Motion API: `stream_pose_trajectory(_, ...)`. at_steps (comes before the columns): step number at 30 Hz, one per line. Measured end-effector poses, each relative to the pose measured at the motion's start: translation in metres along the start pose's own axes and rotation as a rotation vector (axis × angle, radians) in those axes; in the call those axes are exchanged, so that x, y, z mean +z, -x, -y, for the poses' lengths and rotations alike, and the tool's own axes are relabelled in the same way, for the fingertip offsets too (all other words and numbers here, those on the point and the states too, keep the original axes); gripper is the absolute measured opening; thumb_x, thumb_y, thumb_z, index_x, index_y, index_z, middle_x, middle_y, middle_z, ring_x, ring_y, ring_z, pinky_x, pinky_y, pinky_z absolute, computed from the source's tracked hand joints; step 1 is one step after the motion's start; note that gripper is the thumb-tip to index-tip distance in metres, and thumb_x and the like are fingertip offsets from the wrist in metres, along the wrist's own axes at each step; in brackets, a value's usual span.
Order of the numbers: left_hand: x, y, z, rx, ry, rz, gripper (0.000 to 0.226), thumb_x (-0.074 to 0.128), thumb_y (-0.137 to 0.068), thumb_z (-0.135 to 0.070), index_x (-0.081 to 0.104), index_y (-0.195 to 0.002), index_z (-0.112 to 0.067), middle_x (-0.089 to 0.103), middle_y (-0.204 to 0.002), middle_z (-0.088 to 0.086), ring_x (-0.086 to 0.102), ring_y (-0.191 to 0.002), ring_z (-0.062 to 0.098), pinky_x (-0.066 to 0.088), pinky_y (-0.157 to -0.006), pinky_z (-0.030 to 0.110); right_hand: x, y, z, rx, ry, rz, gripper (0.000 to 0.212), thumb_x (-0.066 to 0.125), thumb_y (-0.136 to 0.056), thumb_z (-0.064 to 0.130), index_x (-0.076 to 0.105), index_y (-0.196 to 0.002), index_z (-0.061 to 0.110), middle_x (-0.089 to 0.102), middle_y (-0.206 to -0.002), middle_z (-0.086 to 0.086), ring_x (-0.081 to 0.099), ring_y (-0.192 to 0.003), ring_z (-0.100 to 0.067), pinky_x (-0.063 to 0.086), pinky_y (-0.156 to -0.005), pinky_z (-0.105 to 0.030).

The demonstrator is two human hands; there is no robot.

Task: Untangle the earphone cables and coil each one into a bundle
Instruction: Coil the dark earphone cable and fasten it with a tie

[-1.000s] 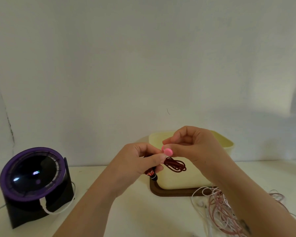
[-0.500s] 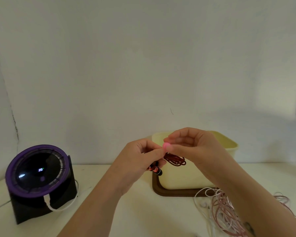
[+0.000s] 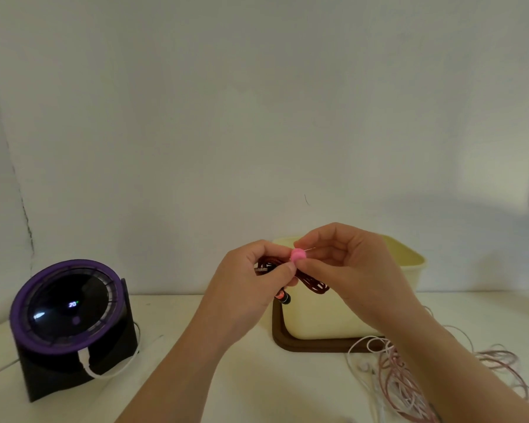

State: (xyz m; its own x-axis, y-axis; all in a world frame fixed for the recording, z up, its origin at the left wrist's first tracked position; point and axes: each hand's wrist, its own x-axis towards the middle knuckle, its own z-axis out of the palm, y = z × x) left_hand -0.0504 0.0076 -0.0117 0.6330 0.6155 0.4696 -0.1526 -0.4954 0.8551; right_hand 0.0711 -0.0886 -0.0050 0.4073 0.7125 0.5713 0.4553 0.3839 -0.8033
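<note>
The left hand curls its fingers round a coiled dark red cable; the loops spill out at 4 o'clock and the plug dangles at 6. The right hand pinches a small pink round piece at the coil's top. To fasten it well, the left should squeeze the loops flat while the right works snugly. An unsorted pink and white tangle lies at 5 o'clock.

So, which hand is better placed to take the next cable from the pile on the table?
Probably the right. The pile lies by the right forearm, and the right hand only pinches a small pink piece. The left hand grips the red bundle, farther from the pile.
</note>
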Motion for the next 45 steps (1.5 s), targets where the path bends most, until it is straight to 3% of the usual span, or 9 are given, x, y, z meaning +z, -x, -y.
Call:
stream_pose_trajectory(7,0.000,0.001,-0.004,0.040,0.035,0.022,0.008,0.068,-0.083,-0.011,0.071,-0.086,-0.019,0.070,-0.070,-0.005,0.068,-0.068,0.008,0.051,-0.063,0.020,-0.008,-0.004,0.001,-0.006,-0.092,0.028,0.019,0.075,-0.071,-0.003,0.067,-0.084,0.009,0.074,-0.078,-0.004,0.071,-0.076,-0.014,0.055,-0.068,-0.019)
stream_pose_trajectory(14,-0.003,0.001,-0.008,0.017,0.148,0.111,0.020,0.069,-0.064,-0.035,0.073,-0.078,-0.021,0.069,-0.066,0.002,0.064,-0.063,0.012,0.055,-0.065,0.024,-0.020,-0.005,0.002,0.082,-0.275,0.216,0.022,0.083,-0.058,0.021,0.075,-0.077,0.015,0.073,-0.081,-0.010,0.070,-0.077,-0.020,0.055,-0.072,-0.024)
stream_pose_trajectory(21,-0.005,0.002,-0.008,0.074,0.058,0.104,0.028,0.064,-0.070,-0.040,0.072,-0.082,-0.016,0.071,-0.074,0.008,0.068,-0.069,0.014,0.051,-0.063,0.020,-0.018,-0.002,0.008,0.053,-0.115,0.245,0.028,0.075,-0.063,0.024,0.074,-0.087,0.010,0.074,-0.085,-0.013,0.072,-0.084,-0.027,0.057,-0.081,-0.033)
stream_pose_trajectory(25,-0.005,0.000,-0.004,0.024,0.138,0.174,0.016,0.072,-0.078,-0.033,0.072,-0.079,-0.018,0.068,-0.073,0.006,0.066,-0.070,0.017,0.054,-0.067,0.028,-0.017,-0.003,0.008,0.010,-0.091,0.211,0.020,0.073,-0.068,0.026,0.073,-0.081,0.011,0.074,-0.078,-0.014,0.072,-0.079,-0.027,0.056,-0.075,-0.033)
stream_pose_trajectory(28,-0.009,0.001,-0.007,-0.018,0.246,0.270,0.011,0.070,-0.073,-0.033,0.071,-0.071,-0.022,0.063,-0.067,0.000,0.057,-0.060,0.008,0.043,-0.056,0.016,-0.015,-0.004,0.003,0.054,-0.293,0.308,0.020,0.073,-0.072,0.022,0.072,-0.083,0.005,0.071,-0.082,-0.021,0.069,-0.078,-0.033,0.054,-0.073,-0.034)
stream_pose_trajectory(32,-0.012,0.001,-0.005,-0.054,0.236,0.295,0.013,0.065,-0.077,-0.029,0.070,-0.068,-0.022,0.063,-0.067,0.002,0.055,-0.060,0.010,0.043,-0.055,0.018,-0.009,-0.004,-0.003,0.192,-0.498,0.356,0.012,0.074,-0.074,0.005,0.066,-0.077,-0.004,0.068,-0.077,-0.023,0.068,-0.069,-0.031,0.053,-0.057,-0.026)
stream_pose_trajectory(37,-0.009,-0.001,-0.001,-0.131,0.288,0.271,0.023,0.061,-0.076,-0.036,0.072,-0.078,-0.016,0.066,-0.073,0.006,0.062,-0.065,0.014,0.049,-0.060,0.022,-0.006,-0.007,-0.009,0.267,-0.455,0.210,0.008,0.072,-0.073,0.010,0.071,-0.069,0.003,0.069,-0.074,-0.015,0.065,-0.067,-0.021,0.052,-0.060,-0.022)
stream_pose_trajectory(41,-0.005,-0.003,0.001,-0.136,0.352,0.215,0.032,0.069,-0.072,-0.023,0.063,-0.101,-0.012,0.068,-0.084,0.002,0.067,-0.072,0.016,0.055,-0.068,0.027,-0.008,-0.008,-0.014,0.350,-0.492,0.165,0.015,0.067,-0.069,0.014,0.069,-0.077,0.002,0.069,-0.081,-0.016,0.064,-0.069,-0.021,0.053,-0.064,-0.023)
stream_pose_trajectory(45,-0.007,-0.001,0.001,-0.022,0.173,0.263,0.031,0.071,-0.080,-0.007,0.064,-0.105,-0.023,0.069,-0.091,-0.004,0.065,-0.081,0.011,0.052,-0.074,0.022,-0.008,-0.007,-0.014,0.397,-0.533,0.175,0.012,0.065,-0.070,0.014,0.062,-0.077,0.005,0.067,-0.075,-0.011,0.062,-0.062,-0.014,0.051,-0.058,-0.021)
